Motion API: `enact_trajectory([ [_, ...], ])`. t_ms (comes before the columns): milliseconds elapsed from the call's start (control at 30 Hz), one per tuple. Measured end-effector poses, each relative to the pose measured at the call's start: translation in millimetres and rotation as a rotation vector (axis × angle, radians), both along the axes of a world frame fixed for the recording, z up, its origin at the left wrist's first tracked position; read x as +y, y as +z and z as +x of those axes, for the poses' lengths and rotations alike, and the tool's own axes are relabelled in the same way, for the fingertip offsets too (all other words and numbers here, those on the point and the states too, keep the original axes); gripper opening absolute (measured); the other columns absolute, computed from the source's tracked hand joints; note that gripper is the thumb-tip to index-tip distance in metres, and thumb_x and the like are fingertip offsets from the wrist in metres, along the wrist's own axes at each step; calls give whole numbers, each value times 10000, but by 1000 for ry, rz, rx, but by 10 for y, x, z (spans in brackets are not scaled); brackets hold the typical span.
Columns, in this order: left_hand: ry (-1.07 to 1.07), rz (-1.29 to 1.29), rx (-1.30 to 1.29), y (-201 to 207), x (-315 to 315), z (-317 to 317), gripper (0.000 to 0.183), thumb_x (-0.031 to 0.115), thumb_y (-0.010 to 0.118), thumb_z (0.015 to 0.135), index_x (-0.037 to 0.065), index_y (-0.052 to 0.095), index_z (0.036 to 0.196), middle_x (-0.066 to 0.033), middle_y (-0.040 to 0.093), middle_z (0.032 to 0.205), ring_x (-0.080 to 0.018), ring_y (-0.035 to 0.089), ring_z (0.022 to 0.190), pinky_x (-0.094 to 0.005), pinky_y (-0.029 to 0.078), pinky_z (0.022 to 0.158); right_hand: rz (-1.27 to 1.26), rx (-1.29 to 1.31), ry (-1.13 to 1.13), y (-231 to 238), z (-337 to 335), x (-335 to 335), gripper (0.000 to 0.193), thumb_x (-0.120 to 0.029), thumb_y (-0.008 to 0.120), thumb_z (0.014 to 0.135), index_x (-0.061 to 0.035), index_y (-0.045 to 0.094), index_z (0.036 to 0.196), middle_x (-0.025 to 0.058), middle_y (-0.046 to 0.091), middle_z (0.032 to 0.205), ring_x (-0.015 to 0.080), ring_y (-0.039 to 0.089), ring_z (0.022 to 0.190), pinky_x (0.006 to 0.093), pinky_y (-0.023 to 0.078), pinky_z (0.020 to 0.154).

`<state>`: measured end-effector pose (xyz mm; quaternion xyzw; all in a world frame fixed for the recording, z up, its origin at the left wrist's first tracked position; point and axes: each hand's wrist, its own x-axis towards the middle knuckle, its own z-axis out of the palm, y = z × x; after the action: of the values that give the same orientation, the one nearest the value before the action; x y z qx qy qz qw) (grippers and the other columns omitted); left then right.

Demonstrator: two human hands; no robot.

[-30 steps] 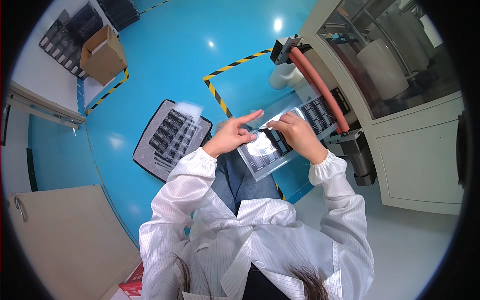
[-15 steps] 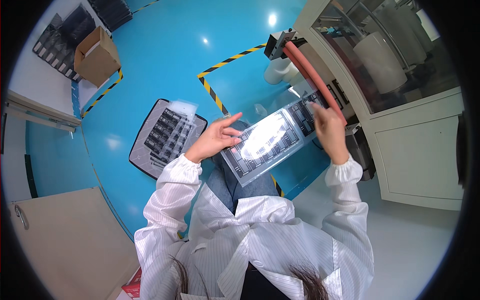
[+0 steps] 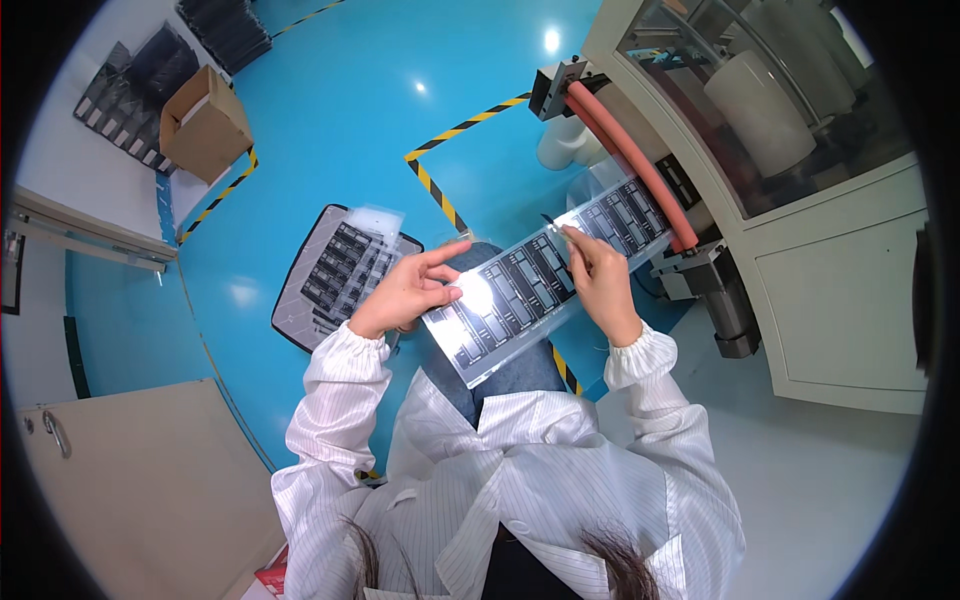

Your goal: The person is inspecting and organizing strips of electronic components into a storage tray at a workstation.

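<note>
A clear plastic film strip (image 3: 535, 275), printed with black rectangular patterns, stretches from the machine's orange roller (image 3: 632, 158) down toward my lap, glare on its left part. At the strip's left end, my left hand (image 3: 400, 292) has its thumb pressed on the edge and its index finger raised clear. My right hand (image 3: 606, 290) is over the middle of the strip, thumb and index pinched around a thin dark tool (image 3: 547, 220). The tool's tip points up and left at the strip's far edge; its exact kind is too small to tell.
Left of my knees, a pale dark-rimmed board (image 3: 297, 290) carries several cut printed sheets (image 3: 345, 262). The pale machine cabinet (image 3: 840, 290) stands at right, a dark motor (image 3: 728, 315) below the roller. Further off are a cardboard box (image 3: 205, 125) and yellow-black floor tape (image 3: 440, 195).
My right hand has moved left and nearer, from beside the roller to the middle of the strip. More of the film now extends from the roller, and its left end sits further left.
</note>
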<state>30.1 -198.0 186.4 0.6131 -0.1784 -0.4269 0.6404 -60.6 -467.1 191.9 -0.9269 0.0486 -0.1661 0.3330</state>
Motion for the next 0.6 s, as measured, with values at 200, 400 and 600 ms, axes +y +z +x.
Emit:
enact_trajectory([
  [200,1,72,-10,37,36,-50,642,10,656,835,12,378,1414,-28,660,957,-44,587,783,-183,479,711,-143,47,67,-19,-44,-27,265,-28,583,848,-40,662,1101,177,577,667,296,561,577,374,451,564],
  [400,12,59,22,25,130,-114,622,-13,648,827,9,403,1398,-33,668,988,-31,571,767,-170,462,693,-265,221,140,187,-428,-31,276,-14,597,781,-40,679,1043,178,571,646,324,560,602,412,455,570],
  [600,27,81,8,-75,307,-148,596,-25,622,836,18,414,1392,-43,664,998,-44,580,796,-197,499,695,-70,533,225,263,-779,-314,220,-61,613,821,0,677,1023,151,611,661,233,593,593,338,472,566],
])
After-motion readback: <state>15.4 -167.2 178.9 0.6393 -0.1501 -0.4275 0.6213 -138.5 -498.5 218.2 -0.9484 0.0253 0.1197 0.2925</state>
